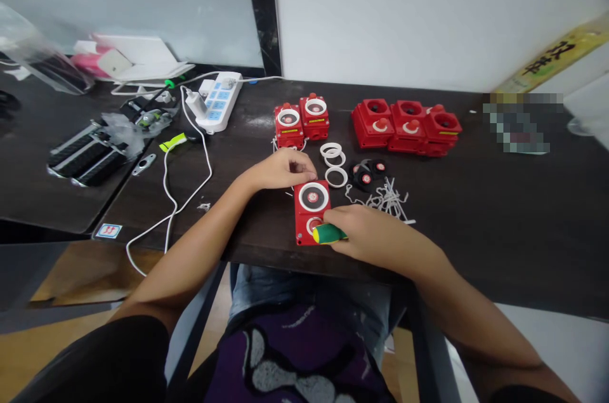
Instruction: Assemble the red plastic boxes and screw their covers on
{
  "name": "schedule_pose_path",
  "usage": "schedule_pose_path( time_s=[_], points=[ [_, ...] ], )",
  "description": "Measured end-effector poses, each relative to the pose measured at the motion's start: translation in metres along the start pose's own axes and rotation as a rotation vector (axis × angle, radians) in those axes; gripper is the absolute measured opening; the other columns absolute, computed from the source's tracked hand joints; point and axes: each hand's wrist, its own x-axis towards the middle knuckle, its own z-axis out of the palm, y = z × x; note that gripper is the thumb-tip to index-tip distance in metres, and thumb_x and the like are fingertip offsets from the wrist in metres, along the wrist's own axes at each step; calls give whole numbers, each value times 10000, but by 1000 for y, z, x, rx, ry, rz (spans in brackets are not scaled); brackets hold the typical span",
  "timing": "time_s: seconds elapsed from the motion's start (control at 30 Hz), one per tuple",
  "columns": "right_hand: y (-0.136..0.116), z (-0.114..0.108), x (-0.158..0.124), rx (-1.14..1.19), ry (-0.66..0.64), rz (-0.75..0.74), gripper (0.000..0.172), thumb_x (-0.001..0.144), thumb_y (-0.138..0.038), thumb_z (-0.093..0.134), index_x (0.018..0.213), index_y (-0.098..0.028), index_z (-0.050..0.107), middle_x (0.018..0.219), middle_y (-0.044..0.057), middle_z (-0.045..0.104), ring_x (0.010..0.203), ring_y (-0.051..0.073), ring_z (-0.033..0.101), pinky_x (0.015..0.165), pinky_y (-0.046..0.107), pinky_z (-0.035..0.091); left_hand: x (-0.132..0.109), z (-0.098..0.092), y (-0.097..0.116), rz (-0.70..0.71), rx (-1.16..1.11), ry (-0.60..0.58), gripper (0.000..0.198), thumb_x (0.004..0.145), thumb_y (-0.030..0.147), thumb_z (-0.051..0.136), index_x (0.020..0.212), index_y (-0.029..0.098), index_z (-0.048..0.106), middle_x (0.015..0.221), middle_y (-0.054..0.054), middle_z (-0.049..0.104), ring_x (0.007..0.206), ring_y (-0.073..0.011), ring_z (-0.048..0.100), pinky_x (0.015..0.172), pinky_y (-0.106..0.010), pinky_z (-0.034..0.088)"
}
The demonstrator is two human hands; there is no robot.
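Bench (pixel 476 219) space directly in front of the person carries the red box (pixel 307 215), lying face up near the close edge, likely so that its dark disc and white-rimmed lower fitting are easy to reach. Right hand (pixel 364 225) has its grip closed around the green handle (pixel 330 233), which lies low across the box's near right corner; the tool's working end is hidden, so whether it meets a screw cannot be told. Left hand (pixel 285 169) rests curved at the far edge of the box, apparently to steady it; whether that grip pinches anything cannot be told. Loose white rings (pixel 336 166), black round pieces (pixel 365 176) and a tangle of white strips (pixel 390 202) lie just beyond and to the right, probably for short reaches. Farther off, a pair of red boxes with white rings (pixel 304 127) stands apart from a group without large rings (pixel 404 139) on the right, which seems to sort them by fitting.
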Motion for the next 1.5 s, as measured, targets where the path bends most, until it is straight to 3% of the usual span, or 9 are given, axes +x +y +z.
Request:
schedule_pose_path(
  time_s=[0.37,0.67,0.93,1.07,1.17,1.3,1.5],
  points=[
    [-2,2,-3,-115,-8,44,32,914,-193,626,907,-169,645,908,81,747,769,215,680,660,316,350,-1,-11,0,-86,-113,-118,248,875,387,754,844,142,752,703,-22,709,624,-105,624,589,-214,482],
    [-5,6,-4,-122,10,-10,136,906,-135,596,1032,-167,636,1056,80,753,891,241,724,708,324,394,0,-4,-4,-97,-175,-125,203,877,327,746,863,125,738,719,-30,717,631,-104,630,605,-220,496],
    [-6,7,-3,-166,13,11,33,944,-203,623,968,-182,631,958,53,756,802,227,714,647,320,333,1,-3,-1,-101,-172,-125,197,883,310,735,866,114,741,721,-29,707,641,-98,616,613,-211,482],
    [-5,8,-4,-208,11,36,59,949,-234,628,937,-177,637,889,61,753,758,235,710,633,326,318,0,-3,-1,-119,-173,-127,201,877,317,739,878,116,744,747,-38,725,654,-104,629,616,-212,489],
    [-4,8,-5,-165,6,15,72,941,-206,628,1004,-182,651,965,60,765,825,243,725,668,327,356,0,-3,0,-137,-169,-115,201,872,314,743,880,113,750,750,-43,730,653,-104,633,609,-207,487],
    [-4,8,-7,-73,14,-33,229,919,-134,618,1133,-210,640,1091,38,754,935,239,730,741,324,408,0,-2,1,-138,-166,-103,201,877,311,734,862,111,749,722,-37,719,637,-101,622,592,-202,472],
    [-4,5,-6,-58,-3,-29,144,916,-137,624,1044,-194,659,1090,45,748,932,226,719,740,320,409,0,-1,2,-114,-127,-103,200,889,315,725,867,118,752,735,-32,715,652,-103,614,601,-206,465]
  ],
)
